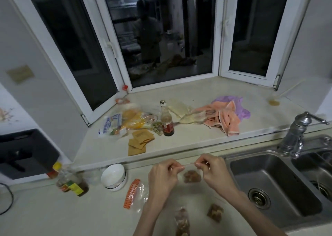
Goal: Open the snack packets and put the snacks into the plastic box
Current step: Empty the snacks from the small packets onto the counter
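Observation:
My left hand and my right hand pinch the top edge of a small clear snack packet between them, pulled taut above the counter. Brown snack pieces sit in its bottom. Two more packets of brown snacks lie nearer to me: one at the bottom middle, one to its right by the sink edge. A clear bag with an orange printed strip lies left of my left wrist. No plastic box is clearly visible.
A white bowl and sauce bottles stand at the left. A steel double sink with a tap is at the right. On the window ledge lie food bags, brown sachets, a bottle and cloths.

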{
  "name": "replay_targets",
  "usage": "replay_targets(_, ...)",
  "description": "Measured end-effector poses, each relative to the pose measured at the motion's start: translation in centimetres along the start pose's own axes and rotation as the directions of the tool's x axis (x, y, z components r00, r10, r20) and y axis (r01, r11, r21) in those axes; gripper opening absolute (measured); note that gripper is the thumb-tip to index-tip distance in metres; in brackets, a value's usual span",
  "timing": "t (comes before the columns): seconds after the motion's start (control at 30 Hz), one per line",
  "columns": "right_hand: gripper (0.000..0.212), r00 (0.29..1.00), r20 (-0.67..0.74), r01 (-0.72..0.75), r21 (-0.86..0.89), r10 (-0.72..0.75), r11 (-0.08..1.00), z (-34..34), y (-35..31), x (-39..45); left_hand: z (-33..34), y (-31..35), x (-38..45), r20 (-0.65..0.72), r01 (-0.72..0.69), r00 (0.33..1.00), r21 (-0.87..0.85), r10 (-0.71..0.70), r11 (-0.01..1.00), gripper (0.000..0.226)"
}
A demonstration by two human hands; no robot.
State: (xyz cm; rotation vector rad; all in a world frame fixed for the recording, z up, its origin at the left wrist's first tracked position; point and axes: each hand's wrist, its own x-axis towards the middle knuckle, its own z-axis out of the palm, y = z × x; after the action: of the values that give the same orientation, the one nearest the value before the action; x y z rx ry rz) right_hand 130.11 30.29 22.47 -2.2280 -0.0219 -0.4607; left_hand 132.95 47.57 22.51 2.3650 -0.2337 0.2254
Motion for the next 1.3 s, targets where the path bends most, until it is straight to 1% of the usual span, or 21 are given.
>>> replay_targets(0.1, 0.017, 1.000, -0.008, -0.016, 0.025, 0.016, 1.000, -0.2, 0.0, 0.6, 0.0, 0.1, 0.7, 0.026, 0.012, 1.000, -0.083, -0.010, 0.996, 0.008)
replay_targets(0.17, 0.017, 0.997, -0.021, -0.071, 0.084, 0.073, 0.994, -0.6, -0.1, 1.4, 0.0, 0.2, 1.1, 0.053, 0.026, 0.998, -0.206, -0.015, 0.978, 0.014)
replay_targets(0.23, 0.019, 0.995, -0.011, -0.098, 0.141, 0.100, 0.985, -0.9, -0.2, 2.2, 0.1, 0.1, 1.4, 0.079, 0.029, 0.997, -0.361, -0.001, 0.932, 0.012)
replay_targets(0.3, 0.021, 0.996, 0.020, -0.088, 0.195, 0.086, 0.977, -1.1, -0.5, 2.5, 0.0, 0.4, 1.2, 0.126, 0.046, 0.992, -0.524, 0.024, 0.850, 0.008)
replay_targets(0.33, 0.024, 0.997, 0.037, -0.077, 0.217, 0.071, 0.973, -1.0, -0.7, 2.6, 0.1, 0.6, 1.1, 0.144, 0.057, 0.989, -0.575, 0.033, 0.816, 0.009)
replay_targets(0.43, 0.029, 0.997, 0.060, -0.061, 0.245, 0.048, 0.968, -0.8, -0.5, 2.6, 0.5, 1.1, 0.8, 0.173, 0.104, 0.985, -0.610, 0.004, 0.785, 0.016)
replay_targets(0.5, 0.027, 0.996, 0.062, -0.085, 0.267, 0.071, 0.960, -0.8, -0.1, 2.4, 0.8, 1.4, 0.6, 0.226, 0.178, 0.974, -0.660, -0.033, 0.730, 0.018)
replay_targets(0.57, 0.027, 0.994, 0.055, -0.109, 0.256, 0.099, 0.960, -0.6, 0.3, 2.1, 1.1, 1.4, 0.5, 0.278, 0.234, 0.959, -0.674, -0.053, 0.701, 0.017)
replay_targets(0.67, 0.026, 0.990, 0.038, -0.140, 0.253, 0.135, 0.957, -0.2, 0.7, 1.5, 1.4, 1.1, 0.4, 0.268, 0.261, 0.957, -0.646, -0.106, 0.717, 0.013)
replay_targets(0.7, 0.026, 0.988, 0.036, -0.152, 0.270, 0.148, 0.951, -0.1, 0.8, 1.4, 1.4, 0.9, 0.4, 0.265, 0.289, 0.953, -0.650, -0.147, 0.703, 0.009)
replay_targets(0.8, 0.024, 0.976, 0.060, -0.219, 0.329, 0.211, 0.919, 0.1, 1.1, 1.1, 1.6, 0.5, 0.5, 0.319, 0.403, 0.915, -0.695, -0.247, 0.596, 0.005)
replay_targets(0.87, 0.023, 0.960, 0.113, -0.279, 0.391, 0.255, 0.877, 0.4, 1.1, 0.7, 2.1, 0.2, 0.1, 0.353, 0.435, 0.900, -0.689, -0.257, 0.580, 0.006)
replay_targets(0.93, 0.019, 0.941, 0.182, -0.339, 0.482, 0.286, 0.808, 0.6, 1.4, 0.1, 2.5, -0.2, -0.5, 0.376, 0.451, 0.892, -0.688, -0.252, 0.569, 0.008)
replay_targets(1.03, 0.009, 0.909, 0.331, -0.407, 0.587, 0.251, 0.700, 0.6, 2.2, -1.1, 3.2, -1.1, -1.4, 0.396, 0.481, 0.877, -0.694, -0.273, 0.537, 0.011)
replay_targets(1.07, 0.006, 0.892, 0.388, -0.431, 0.587, 0.229, 0.685, 0.8, 2.6, -1.6, 3.5, -1.3, -1.7, 0.401, 0.492, 0.870, -0.695, -0.285, 0.524, 0.012)
replay_targets(1.17, 0.031, 0.827, 0.526, -0.511, 0.554, 0.198, 0.657, 2.2, 4.4, -3.9, 4.7, -1.6, -3.2, 0.419, 0.529, 0.848, -0.697, -0.324, 0.484, 0.017)
replay_targets(1.2, 0.035, 0.807, 0.552, -0.532, 0.527, 0.209, 0.663, 2.9, 5.2, -4.8, 5.1, -1.9, -3.8, 0.425, 0.544, 0.839, -0.686, -0.340, 0.484, 0.017)
replay_targets(1.23, 0.035, 0.792, 0.561, -0.550, 0.486, 0.239, 0.680, 3.5, 5.9, -5.8, 5.5, -2.2, -4.4, 0.431, 0.559, 0.829, -0.665, -0.357, 0.495, 0.016)
replay_targets(1.27, 0.030, 0.779, 0.552, -0.575, 0.440, 0.297, 0.690, 4.2, 6.8, -6.9, 5.8, -2.5, -5.0, 0.437, 0.574, 0.819, -0.644, -0.372, 0.506, 0.015)
replay_targets(1.3, 0.024, 0.767, 0.528, -0.608, 0.415, 0.366, 0.676, 4.8, 7.7, -7.9, 6.0, -3.0, -5.6, 0.451, 0.594, 0.805, -0.623, -0.386, 0.509, 0.013)
